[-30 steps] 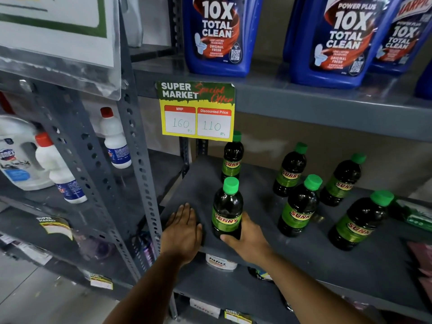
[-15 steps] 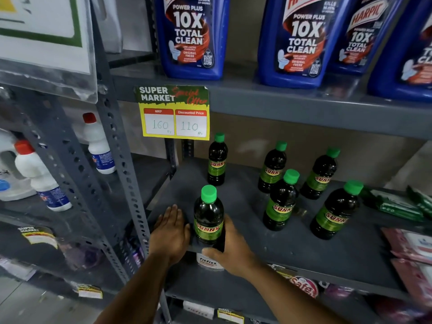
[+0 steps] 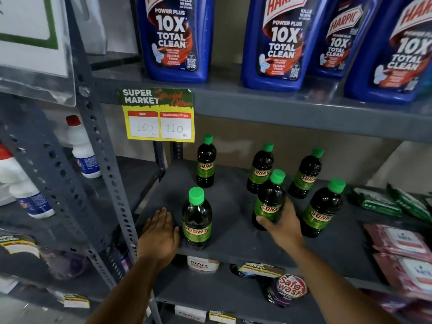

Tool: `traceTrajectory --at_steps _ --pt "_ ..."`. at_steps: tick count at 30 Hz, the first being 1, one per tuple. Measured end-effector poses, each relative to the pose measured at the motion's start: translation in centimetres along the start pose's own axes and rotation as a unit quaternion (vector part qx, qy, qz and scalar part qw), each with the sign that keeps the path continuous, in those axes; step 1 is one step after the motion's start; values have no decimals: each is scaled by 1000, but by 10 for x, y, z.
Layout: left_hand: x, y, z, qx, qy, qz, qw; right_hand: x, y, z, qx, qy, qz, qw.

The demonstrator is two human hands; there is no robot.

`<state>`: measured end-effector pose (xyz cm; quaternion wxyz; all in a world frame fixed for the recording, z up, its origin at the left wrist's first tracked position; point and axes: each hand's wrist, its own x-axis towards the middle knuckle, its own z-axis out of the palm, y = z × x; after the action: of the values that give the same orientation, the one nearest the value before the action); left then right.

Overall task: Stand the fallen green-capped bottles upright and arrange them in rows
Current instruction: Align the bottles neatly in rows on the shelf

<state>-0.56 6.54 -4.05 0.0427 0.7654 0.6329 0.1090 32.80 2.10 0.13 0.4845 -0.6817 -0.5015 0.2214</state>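
Several dark "Sunny" bottles with green caps stand upright on the grey shelf [image 3: 231,218]. The front-left bottle [image 3: 196,220] stands alone by the shelf's front edge. My left hand [image 3: 160,232] lies flat and open on the shelf just left of it, not touching it. My right hand [image 3: 281,222] wraps the lower part of the front-middle bottle [image 3: 268,199]. A front-right bottle [image 3: 323,208] stands beside my right hand. Three more stand in a back row: back-left bottle [image 3: 206,162], back-middle bottle [image 3: 260,167], back-right bottle [image 3: 306,174].
Blue Harpic jugs [image 3: 177,38] fill the shelf above, with a yellow price tag [image 3: 160,118] hanging from its edge. Green packets [image 3: 378,202] and pink packs [image 3: 404,249] lie at the right. A perforated grey upright [image 3: 109,174] stands left, white bottles [image 3: 81,148] beyond it.
My right hand let go of the front-left bottle and moved right onto the front-middle bottle. My left hand stayed flat on the shelf. The camera shifted right.
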Motion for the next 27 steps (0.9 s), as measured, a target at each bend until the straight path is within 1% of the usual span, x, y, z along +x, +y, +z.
traceTrajectory --at_steps 2,4,8,13,19,27 --pt "0 1 0 2 -1 -2 1000 3 2 0 -37 8 0 999" --pt "0 2 -1 3 1 -3 1000 2 2 3 -34 17 3 999" --pt "1 1 -1 2 1 -1 1000 -2 3 8 -45 9 3 999" --pt "1 2 -4 5 2 -3 1000 -16 5 12 -42 16 11 999" --pt "-3 5 -9 13 12 7 1000 -48 0 14 -38 15 -1 999" --pt "-3 5 -10 15 2 6 1000 -71 6 13 -10 -22 7 1000"
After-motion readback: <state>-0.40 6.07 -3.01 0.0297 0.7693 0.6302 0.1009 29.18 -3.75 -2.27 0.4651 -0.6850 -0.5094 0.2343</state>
